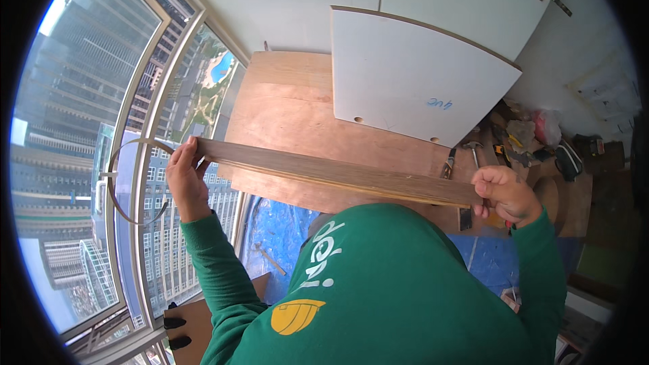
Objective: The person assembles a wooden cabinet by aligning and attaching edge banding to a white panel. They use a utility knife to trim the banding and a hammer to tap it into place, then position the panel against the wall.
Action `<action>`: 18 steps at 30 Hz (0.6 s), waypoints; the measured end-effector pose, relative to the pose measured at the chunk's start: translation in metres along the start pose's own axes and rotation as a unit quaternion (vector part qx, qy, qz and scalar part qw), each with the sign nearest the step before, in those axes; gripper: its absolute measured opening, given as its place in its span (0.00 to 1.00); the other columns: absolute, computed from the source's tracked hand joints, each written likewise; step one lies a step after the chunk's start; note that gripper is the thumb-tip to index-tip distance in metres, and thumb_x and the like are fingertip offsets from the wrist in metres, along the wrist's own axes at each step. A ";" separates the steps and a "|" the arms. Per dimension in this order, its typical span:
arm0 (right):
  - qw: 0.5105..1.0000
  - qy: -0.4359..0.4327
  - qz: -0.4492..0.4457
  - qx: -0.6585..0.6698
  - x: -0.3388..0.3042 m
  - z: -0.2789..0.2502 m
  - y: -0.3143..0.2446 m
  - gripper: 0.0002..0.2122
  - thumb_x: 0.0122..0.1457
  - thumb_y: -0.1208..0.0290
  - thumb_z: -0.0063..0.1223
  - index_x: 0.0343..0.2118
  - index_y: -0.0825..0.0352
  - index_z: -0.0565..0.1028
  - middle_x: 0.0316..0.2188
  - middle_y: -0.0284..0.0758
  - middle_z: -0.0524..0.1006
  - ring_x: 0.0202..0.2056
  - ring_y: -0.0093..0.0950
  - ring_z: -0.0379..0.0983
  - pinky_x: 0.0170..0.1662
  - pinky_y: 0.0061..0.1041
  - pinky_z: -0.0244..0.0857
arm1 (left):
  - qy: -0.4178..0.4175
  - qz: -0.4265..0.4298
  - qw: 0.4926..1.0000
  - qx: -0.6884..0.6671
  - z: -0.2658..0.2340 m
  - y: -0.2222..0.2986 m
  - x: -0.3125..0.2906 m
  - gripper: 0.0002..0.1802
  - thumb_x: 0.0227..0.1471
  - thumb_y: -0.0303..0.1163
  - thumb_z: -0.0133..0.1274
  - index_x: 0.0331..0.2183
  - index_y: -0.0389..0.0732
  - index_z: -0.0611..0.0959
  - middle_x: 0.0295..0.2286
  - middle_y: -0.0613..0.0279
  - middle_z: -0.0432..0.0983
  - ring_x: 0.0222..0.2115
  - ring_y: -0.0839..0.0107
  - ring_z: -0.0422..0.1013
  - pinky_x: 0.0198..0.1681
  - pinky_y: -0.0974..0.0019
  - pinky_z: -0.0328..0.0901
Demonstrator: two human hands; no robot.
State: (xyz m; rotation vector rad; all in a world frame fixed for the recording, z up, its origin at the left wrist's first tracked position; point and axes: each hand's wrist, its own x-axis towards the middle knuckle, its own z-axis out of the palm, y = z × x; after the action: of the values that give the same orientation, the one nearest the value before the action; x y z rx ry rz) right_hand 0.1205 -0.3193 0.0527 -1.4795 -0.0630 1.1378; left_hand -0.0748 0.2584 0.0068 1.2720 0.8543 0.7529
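A long, narrow wood-grain board [338, 167] spans the space in front of my body, its pale plywood edge showing along the near side. My left hand [187, 179] grips its left end, with the thumb and fingers closed on it. At the other end, my right hand [506, 194] pinches the board between thumb and fingers. From beside my left hand a thin, curled strip [112, 186], like edge banding, loops out in front of the window. Where the strip joins the board is hidden by my fingers.
Beneath lies a plywood sheet [284, 105], with a white panel [412, 71] resting over its far part. A hammer [474, 151] and assorted tools lie at the right. Blue plastic sheeting [274, 226] covers floor nearby. A large window [138, 128] stands at the left.
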 end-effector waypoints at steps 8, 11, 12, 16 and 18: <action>0.999 0.010 -0.032 -0.002 -0.001 0.001 0.005 0.11 0.70 0.64 0.59 0.37 0.68 0.76 0.26 0.37 0.80 0.23 0.27 0.79 0.28 0.25 0.74 | -0.022 -0.001 1.000 -0.018 0.006 0.008 -0.012 0.13 0.63 0.33 0.61 0.40 0.32 0.89 0.36 0.57 0.87 0.36 0.71 0.82 0.41 0.66 0.77; 0.999 0.015 -0.035 -0.002 -0.002 0.000 0.005 0.10 0.70 0.65 0.58 0.38 0.69 0.75 0.26 0.38 0.81 0.23 0.28 0.79 0.28 0.25 0.74 | -0.019 -0.006 1.000 -0.015 0.009 0.012 -0.015 0.13 0.64 0.34 0.60 0.40 0.31 0.87 0.38 0.54 0.87 0.37 0.69 0.82 0.44 0.63 0.78; 0.999 0.020 -0.034 -0.003 -0.001 -0.001 0.005 0.10 0.70 0.66 0.57 0.38 0.69 0.75 0.26 0.39 0.81 0.23 0.28 0.79 0.28 0.26 0.74 | -0.020 -0.006 1.000 -0.014 0.010 0.012 -0.016 0.12 0.65 0.34 0.59 0.40 0.33 0.87 0.39 0.53 0.87 0.37 0.68 0.82 0.45 0.62 0.78; 1.000 0.008 -0.028 0.007 -0.002 -0.001 0.003 0.09 0.71 0.67 0.57 0.38 0.69 0.75 0.26 0.39 0.81 0.24 0.28 0.80 0.28 0.26 0.74 | -0.025 0.000 1.000 -0.014 0.010 0.011 -0.015 0.12 0.66 0.34 0.58 0.40 0.34 0.86 0.39 0.52 0.87 0.38 0.67 0.82 0.46 0.60 0.78; 0.999 0.017 -0.028 0.012 -0.002 -0.001 0.004 0.09 0.71 0.67 0.57 0.39 0.68 0.74 0.26 0.39 0.81 0.24 0.29 0.80 0.28 0.26 0.74 | -0.017 0.003 1.000 -0.009 0.009 0.009 -0.013 0.12 0.66 0.34 0.58 0.40 0.34 0.86 0.39 0.52 0.87 0.38 0.67 0.82 0.45 0.61 0.78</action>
State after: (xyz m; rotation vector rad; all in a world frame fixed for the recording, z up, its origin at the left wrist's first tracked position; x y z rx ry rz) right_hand 0.1180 -0.3221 0.0509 -1.4668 -0.0667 1.0658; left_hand -0.0730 0.2440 0.0182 1.2681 0.8138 0.7401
